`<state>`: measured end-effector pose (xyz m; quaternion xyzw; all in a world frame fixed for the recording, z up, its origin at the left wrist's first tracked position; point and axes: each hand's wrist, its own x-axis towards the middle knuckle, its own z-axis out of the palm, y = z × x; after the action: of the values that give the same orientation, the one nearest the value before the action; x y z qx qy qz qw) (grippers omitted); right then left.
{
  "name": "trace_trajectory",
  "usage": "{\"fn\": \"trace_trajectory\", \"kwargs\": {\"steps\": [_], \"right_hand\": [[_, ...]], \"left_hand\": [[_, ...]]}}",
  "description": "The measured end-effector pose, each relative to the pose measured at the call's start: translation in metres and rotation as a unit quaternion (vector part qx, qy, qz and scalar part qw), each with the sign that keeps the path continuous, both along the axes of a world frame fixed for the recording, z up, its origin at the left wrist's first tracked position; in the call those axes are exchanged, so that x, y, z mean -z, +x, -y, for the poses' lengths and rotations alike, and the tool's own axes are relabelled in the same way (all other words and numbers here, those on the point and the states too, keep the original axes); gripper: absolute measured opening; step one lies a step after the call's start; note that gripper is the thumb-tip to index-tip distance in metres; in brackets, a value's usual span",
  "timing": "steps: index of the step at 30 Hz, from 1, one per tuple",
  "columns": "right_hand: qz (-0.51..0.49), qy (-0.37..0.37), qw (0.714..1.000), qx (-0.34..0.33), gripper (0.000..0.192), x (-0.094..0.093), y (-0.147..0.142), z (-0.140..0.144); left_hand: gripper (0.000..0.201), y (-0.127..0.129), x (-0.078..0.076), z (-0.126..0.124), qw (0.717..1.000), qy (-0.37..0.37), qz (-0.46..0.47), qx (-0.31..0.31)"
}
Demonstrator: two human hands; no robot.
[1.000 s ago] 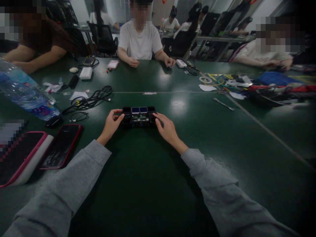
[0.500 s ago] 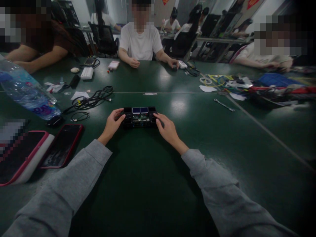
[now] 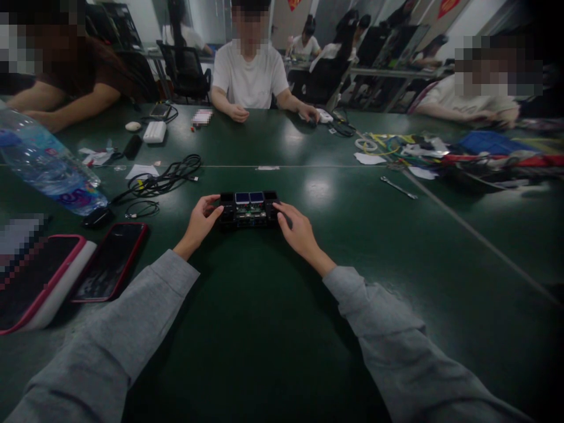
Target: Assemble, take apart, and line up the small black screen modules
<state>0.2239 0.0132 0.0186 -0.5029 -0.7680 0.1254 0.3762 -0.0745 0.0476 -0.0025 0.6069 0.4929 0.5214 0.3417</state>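
The left hand (image 3: 203, 222) and right hand (image 3: 297, 226), fingers half curled, grip opposite ends of a black device (image 3: 250, 216) with two panels (image 3: 242, 198). It lies between them — on or just above the green bench (image 3: 259, 311).

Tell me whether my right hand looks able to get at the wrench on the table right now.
Probably yes: only green tabletop shows between your right hand and the wrench, though the hand would likely have to leave the black device first.
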Motion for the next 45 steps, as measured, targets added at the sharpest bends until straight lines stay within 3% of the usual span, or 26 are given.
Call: {"fn": "trace_trajectory", "kwargs": {"steps": [11, 13, 16, 20, 22, 24, 26, 31, 38, 45], "right_hand": [[-0.002, 0.006, 1.0, 0.001, 0.04, -0.001, -0.001, 0.001], [-0.003, 0.003, 1.0, -0.001, 0.041, -0.001, -0.002, 0.001], [-0.007, 0.006, 1.0, 0.001, 0.04, -0.001, -0.002, 0.001], [-0.018, 0.039, 0.999, 0.004, 0.041, 0.0, -0.002, 0.0], [-0.024, 0.058, 0.998, 0.008, 0.041, 0.0, -0.003, 0.0], [-0.034, 0.071, 0.997, 0.013, 0.041, -0.001, -0.003, 0.0], [-0.044, 0.076, 0.996, 0.019, 0.041, -0.002, -0.003, -0.001], [-0.013, 0.079, 0.997, 0.011, 0.04, 0.0, -0.002, -0.002], [0.133, 0.09, 0.986, -0.048, 0.043, 0.001, -0.006, 0.0], [0.12, 0.069, 0.99, -0.033, 0.038, 0.002, -0.004, -0.001]], "left_hand": [[0.035, 0.001, -0.003, 0.002, 0.999, 0.013, -0.026, -0.04], [0.032, 0.001, -0.009, 0.007, 0.993, 0.057, -0.063, -0.078], [0.026, 0.011, -0.022, 0.024, 0.962, 0.192, -0.151, -0.12], [0.02, 0.043, -0.036, 0.063, 0.914, 0.33, -0.237, 0.013], [0.023, 0.061, -0.038, 0.081, 0.898, 0.323, -0.278, 0.109], [0.028, 0.075, -0.039, 0.093, 0.859, 0.289, -0.358, 0.224], [0.036, 0.082, -0.038, 0.097, 0.823, 0.246, -0.422, 0.289], [0.057, 0.081, -0.035, 0.09, 0.827, 0.155, -0.458, 0.286], [0.056, 0.081, -0.037, 0.09, 0.82, 0.141, -0.471, 0.294], [0.056, 0.081, -0.039, 0.09, 0.82, 0.133, -0.471, 0.297]]}}
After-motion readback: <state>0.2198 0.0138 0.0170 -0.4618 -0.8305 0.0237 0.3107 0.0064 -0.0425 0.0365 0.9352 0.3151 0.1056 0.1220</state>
